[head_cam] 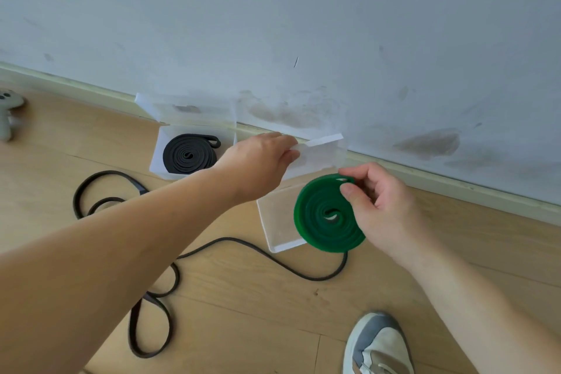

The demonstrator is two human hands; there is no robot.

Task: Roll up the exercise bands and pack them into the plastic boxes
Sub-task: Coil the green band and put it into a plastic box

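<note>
While looking down through the head view, holds green rolled-up rubber exercise band [324,215] in right hand [382,200], by a pinch of thumb and curled fingers on the coil's upper rim. Holds up, with left hand [261,161], frosted hinged lid [321,152] of near clear rectangular plastic box [274,222], by fingertips closed on the lid's left edge, and so leaves the box mouth open. Hangs the green coil over the right part of that box, overlapping its right wall and near corner, not yet down inside. Judged from this: needs only a short shift left and down to seat the coil flat on the box floor. Nearer by the right hand, already on the band; farther by the left, up at the lid toward white scuffed wall [273,9]. Being round, shows no real long axis in the coil; turns its flat face up and toward the camera, tilted, with lower rim toward the person and what looks like the loose end up by the fingers. Runs the box's long side from near edge away to the wall, at a slight slant. Further left, against pale skirting board [455,182], shows second open clear plastic box [159,146] with black rolled band [189,156] lying flat inside. Across light wooden floor [243,313], leaves long dark unrolled band [142,188] sprawled in loops, partly under the left forearm. At bottom edge, shows grey-and-white shoe [376,343].
</note>
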